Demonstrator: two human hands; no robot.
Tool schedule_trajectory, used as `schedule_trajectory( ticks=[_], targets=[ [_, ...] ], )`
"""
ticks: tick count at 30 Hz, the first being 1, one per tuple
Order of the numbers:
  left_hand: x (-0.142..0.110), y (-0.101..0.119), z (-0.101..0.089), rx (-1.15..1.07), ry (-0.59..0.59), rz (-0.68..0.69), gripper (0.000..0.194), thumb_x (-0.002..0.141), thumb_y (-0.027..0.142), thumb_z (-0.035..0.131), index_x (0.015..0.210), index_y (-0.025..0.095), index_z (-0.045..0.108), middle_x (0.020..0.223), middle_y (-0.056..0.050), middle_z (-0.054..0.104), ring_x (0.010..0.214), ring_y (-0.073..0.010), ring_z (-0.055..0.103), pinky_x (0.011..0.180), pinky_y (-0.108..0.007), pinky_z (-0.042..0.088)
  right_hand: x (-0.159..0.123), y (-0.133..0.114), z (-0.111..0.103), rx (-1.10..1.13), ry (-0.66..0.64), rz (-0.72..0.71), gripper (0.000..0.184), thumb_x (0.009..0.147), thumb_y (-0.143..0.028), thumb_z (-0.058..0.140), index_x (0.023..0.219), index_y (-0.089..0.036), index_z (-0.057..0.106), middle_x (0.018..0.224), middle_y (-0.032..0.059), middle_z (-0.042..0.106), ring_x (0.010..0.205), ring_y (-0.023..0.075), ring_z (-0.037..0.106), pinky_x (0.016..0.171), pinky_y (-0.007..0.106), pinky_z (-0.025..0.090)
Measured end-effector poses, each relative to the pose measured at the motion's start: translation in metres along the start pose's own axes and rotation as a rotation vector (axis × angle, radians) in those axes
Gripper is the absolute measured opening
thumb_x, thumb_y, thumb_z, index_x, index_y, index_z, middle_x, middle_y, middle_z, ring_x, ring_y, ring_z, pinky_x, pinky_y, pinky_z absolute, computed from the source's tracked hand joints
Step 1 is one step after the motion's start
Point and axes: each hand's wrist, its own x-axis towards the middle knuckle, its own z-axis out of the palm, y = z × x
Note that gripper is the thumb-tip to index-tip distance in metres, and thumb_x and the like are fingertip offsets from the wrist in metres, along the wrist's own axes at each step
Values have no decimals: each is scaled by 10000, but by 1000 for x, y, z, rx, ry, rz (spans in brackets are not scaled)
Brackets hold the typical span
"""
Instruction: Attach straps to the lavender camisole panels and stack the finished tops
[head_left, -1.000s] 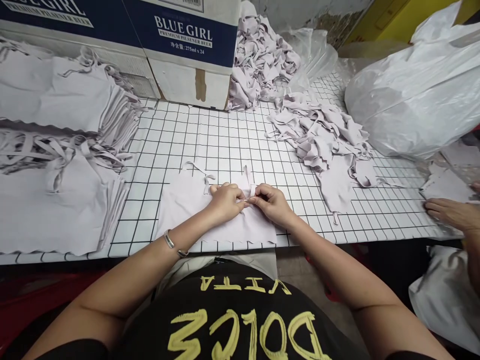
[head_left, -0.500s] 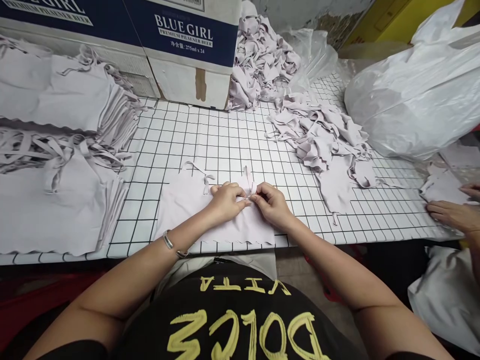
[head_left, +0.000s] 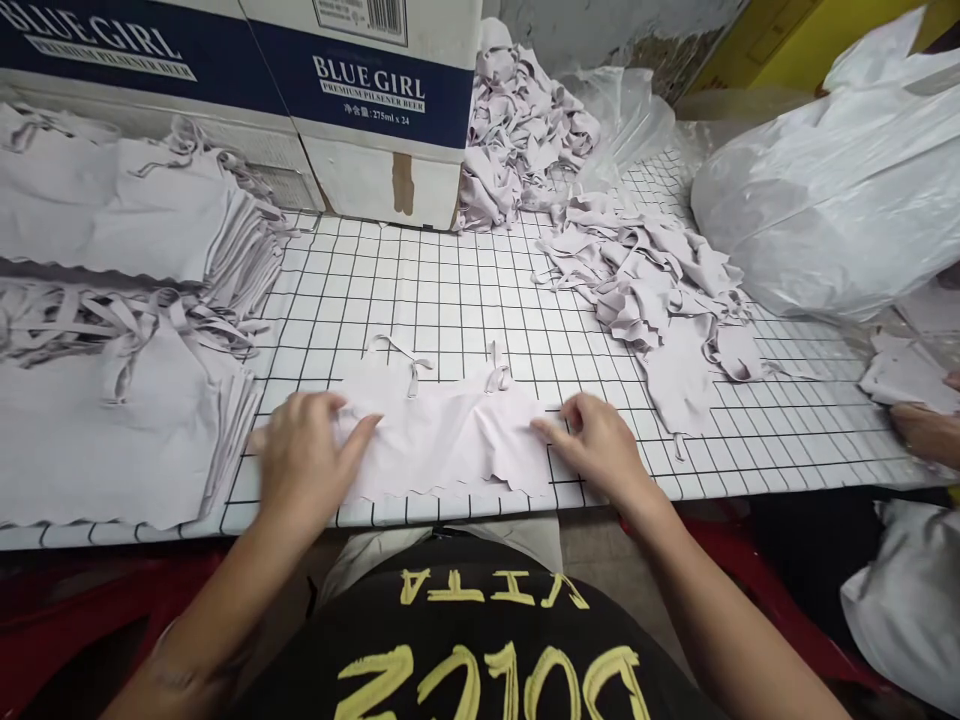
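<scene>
A pale pinkish camisole top lies spread on the table in front of me, its two thin straps pointing away from me. Creases run through its right half, and the lower edge there is slightly folded. My left hand is at the camisole's left edge, thumb over the cloth and apart from the fingers, which are slightly blurred. At the right edge is my right hand, its thumb tip by the fabric and a gap between thumb and forefinger. Neither hand visibly grips the cloth.
Stacks of matching camisoles lie at the left. Behind stands a beer carton. A loose pile of garments lies to the right, near a big white plastic bag. Another person's hand is at the far right edge.
Both hands have left the right strap and moved apart, left hand to the left edge, right hand to the right edge. The camisole now lies uncovered between them.
</scene>
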Motion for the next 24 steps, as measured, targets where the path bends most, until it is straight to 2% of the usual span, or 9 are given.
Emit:
schedule_trajectory(
  ticks=[3, 5, 9, 12, 14, 17, 19, 22, 24],
  targets=[
    [-22, -42, -6, 173, -89, -89, 412, 871, 595, 455, 911, 191, 526, 989, -129, 603, 989, -351, 554, 834, -502, 393, -24, 3, -7, -10, -158, 10, 301, 819, -480, 587, 721, -208, 502, 756, 37, 594, 727, 204, 526, 672, 321, 381],
    [-30, -51, -5, 160, -128, -79, 315, 920, 489, 380, 823, 209, 490, 932, -103, 611, 937, -315, 578, 806, -445, 412, -33, -2, -7, 54, -183, 36, 250, 873, -416, 507, 731, -211, 497, 739, 28, 599, 708, 190, 535, 650, 301, 378],
    [-32, -37, -4, 0, -104, -185, 240, 910, 396, 356, 963, 201, 486, 893, -97, 632, 846, -294, 621, 689, -361, 430, -38, -19, 2, -9, -130, 44, 262, 822, -462, 558, 797, -210, 495, 734, 35, 587, 670, 193, 518, 603, 296, 349],
    [-31, -26, -12, -274, -124, -239, 458, 845, 425, 479, 1243, 209, 411, 874, -66, 651, 749, -278, 639, 633, -336, 435, -40, -28, 6, 11, -158, -22, 308, 816, -433, 550, 656, -210, 410, 640, 19, 512, 618, 175, 469, 580, 296, 325],
    [-32, -25, -23, -629, -216, -262, 572, 797, 435, 563, 1303, 242, 378, 836, -37, 651, 692, -240, 635, 618, -318, 455, -41, -31, 0, 246, -200, 77, 315, 829, -445, 526, 662, -216, 389, 601, -5, 470, 558, 153, 443, 533, 280, 326],
    [-34, -34, -53, -1169, -402, -369, 501, 705, 425, 693, 1146, 268, 515, 781, -3, 629, 594, -157, 584, 541, -263, 453, -38, -33, -28, 845, -318, 303, 311, 764, -482, 640, 794, -236, 451, 677, -8, 536, 573, 152, 522, 503, 268, 412],
    [-35, -45, -81, -1327, -431, -461, 402, 623, 372, 761, 973, 257, 599, 723, 7, 598, 524, -118, 521, 466, -235, 415, -32, -37, -51, 1137, -346, 387, 329, 692, -421, 748, 852, -260, 510, 764, 15, 580, 624, 159, 569, 506, 267, 469],
    [-33, -66, -127, -1363, -326, -479, 326, 564, 308, 787, 853, 246, 652, 669, 9, 570, 472, -92, 455, 407, -226, 373, -14, -55, -76, 1277, -316, 424, 327, 606, -347, 838, 841, -285, 620, 776, 40, 572, 585, 142, 545, 437, 246, 480],
    [-25, -84, -159, -1316, -218, -409, 304, 574, 270, 775, 857, 231, 669, 678, 8, 584, 485, -86, 457, 427, -225, 383, 7, -81, -82, 1284, -357, 341, 295, 587, -364, 857, 772, -263, 650, 727, 43, 549, 531, 119, 512, 398, 233, 471]
  ],
)
